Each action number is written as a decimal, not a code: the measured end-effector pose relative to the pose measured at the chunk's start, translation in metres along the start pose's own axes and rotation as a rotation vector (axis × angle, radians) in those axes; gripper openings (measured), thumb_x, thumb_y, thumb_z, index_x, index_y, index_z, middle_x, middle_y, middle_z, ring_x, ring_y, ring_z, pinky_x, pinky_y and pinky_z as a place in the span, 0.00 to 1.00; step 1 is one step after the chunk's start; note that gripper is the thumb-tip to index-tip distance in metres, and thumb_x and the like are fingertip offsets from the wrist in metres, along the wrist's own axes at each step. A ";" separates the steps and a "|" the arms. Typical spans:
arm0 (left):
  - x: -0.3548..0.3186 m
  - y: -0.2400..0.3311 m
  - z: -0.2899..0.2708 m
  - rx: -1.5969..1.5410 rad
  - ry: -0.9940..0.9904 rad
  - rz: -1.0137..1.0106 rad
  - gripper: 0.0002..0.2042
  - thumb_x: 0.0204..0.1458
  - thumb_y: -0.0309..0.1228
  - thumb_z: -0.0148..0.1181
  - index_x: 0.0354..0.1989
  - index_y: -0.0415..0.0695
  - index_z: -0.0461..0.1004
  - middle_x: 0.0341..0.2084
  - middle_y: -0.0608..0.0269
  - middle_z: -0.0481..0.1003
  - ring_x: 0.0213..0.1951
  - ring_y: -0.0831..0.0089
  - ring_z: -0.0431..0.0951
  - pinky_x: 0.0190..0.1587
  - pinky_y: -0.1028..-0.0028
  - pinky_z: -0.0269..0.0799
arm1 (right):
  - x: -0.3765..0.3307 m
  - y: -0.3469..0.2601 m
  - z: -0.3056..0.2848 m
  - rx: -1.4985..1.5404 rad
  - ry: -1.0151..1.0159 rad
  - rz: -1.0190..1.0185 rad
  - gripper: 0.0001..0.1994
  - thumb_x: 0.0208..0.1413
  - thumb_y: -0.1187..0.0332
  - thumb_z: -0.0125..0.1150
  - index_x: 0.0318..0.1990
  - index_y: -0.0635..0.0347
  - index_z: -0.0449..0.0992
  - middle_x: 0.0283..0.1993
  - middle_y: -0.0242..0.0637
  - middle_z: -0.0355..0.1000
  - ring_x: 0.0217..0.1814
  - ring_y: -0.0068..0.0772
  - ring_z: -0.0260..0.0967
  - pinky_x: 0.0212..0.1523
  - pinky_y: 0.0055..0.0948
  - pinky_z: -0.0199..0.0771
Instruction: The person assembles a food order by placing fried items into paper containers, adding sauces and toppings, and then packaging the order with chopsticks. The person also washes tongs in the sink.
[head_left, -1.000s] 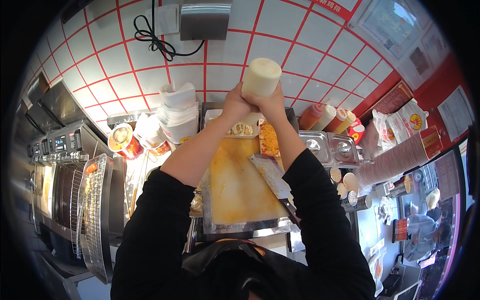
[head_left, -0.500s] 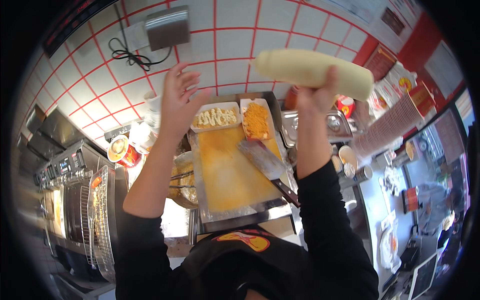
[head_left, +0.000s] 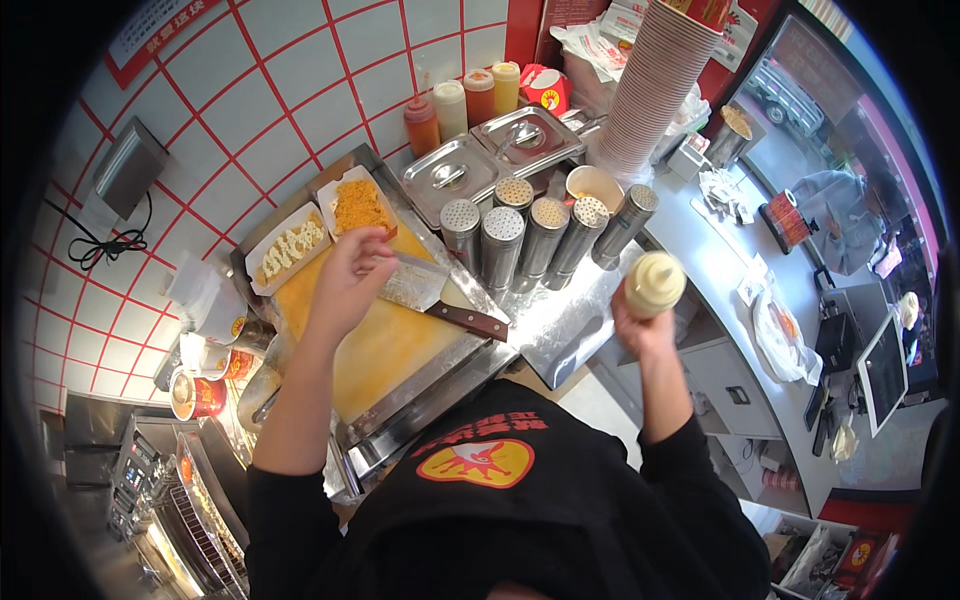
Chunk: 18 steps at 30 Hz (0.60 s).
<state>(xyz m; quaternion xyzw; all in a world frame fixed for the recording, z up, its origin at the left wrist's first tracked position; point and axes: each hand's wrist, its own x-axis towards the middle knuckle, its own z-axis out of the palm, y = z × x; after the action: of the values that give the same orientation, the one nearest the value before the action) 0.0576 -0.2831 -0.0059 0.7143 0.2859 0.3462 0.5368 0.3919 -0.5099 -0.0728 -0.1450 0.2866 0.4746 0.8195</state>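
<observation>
My right hand (head_left: 645, 332) grips a pale-yellow squeeze bottle (head_left: 655, 283) to the right of the steel counter, its capped nozzle end facing up. Loosely bent and holding nothing, my left hand (head_left: 350, 280) hovers over the yellow-stained cutting board (head_left: 390, 360). Beyond it, one white paper tray (head_left: 290, 250) holds food striped with white sauce. A second paper tray (head_left: 357, 203) beside it is heaped with orange-yellow shreds or crumbs. A wide-bladed knife (head_left: 470, 320) with a brown wooden handle lies across the board's right side; my left hand partly hides the nearby tray edge.
Several metal shakers (head_left: 502, 240) stand right of the board, before lidded steel containers (head_left: 455, 180). Sauce bottles (head_left: 450, 108) line the tiled wall. A tall stack of paper cups (head_left: 650, 90) rises behind. Left are red tubs (head_left: 197, 393) and an oven rack (head_left: 205, 500).
My view has turned to the right. The squeeze bottle, still in my right hand, has come down from near the wall to the right of the counter. My left hand has lowered over the board.
</observation>
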 end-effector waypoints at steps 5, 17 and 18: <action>0.091 -0.035 0.049 0.553 0.059 -0.007 0.09 0.48 0.28 0.55 0.38 0.41 0.72 0.30 0.56 0.74 0.32 0.67 0.75 0.37 0.71 0.71 | 0.040 0.042 -0.075 0.077 0.173 0.314 0.17 0.49 0.61 0.61 0.41 0.64 0.69 0.40 0.45 0.66 0.41 0.43 0.69 0.39 0.38 0.80; 0.233 -0.091 0.095 1.309 -0.188 -0.379 0.13 0.39 0.32 0.61 0.36 0.42 0.78 0.37 0.52 0.76 0.41 0.57 0.77 0.41 0.64 0.73 | 0.094 0.070 -0.071 -0.182 0.101 0.488 0.21 0.56 0.52 0.50 0.47 0.60 0.70 0.46 0.41 0.71 0.49 0.43 0.69 0.51 0.38 0.73; 0.235 -0.095 0.095 1.310 -0.166 -0.379 0.14 0.38 0.31 0.62 0.35 0.42 0.79 0.38 0.52 0.76 0.41 0.58 0.77 0.41 0.65 0.73 | 0.093 0.065 -0.075 -0.194 0.103 0.543 0.22 0.57 0.51 0.49 0.48 0.61 0.69 0.45 0.41 0.71 0.49 0.44 0.69 0.51 0.38 0.73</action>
<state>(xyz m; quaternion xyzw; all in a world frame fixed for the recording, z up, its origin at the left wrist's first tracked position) 0.2704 -0.1293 -0.0705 0.8535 0.5141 -0.0540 0.0656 0.3467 -0.4505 -0.1862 -0.1646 0.3093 0.6938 0.6292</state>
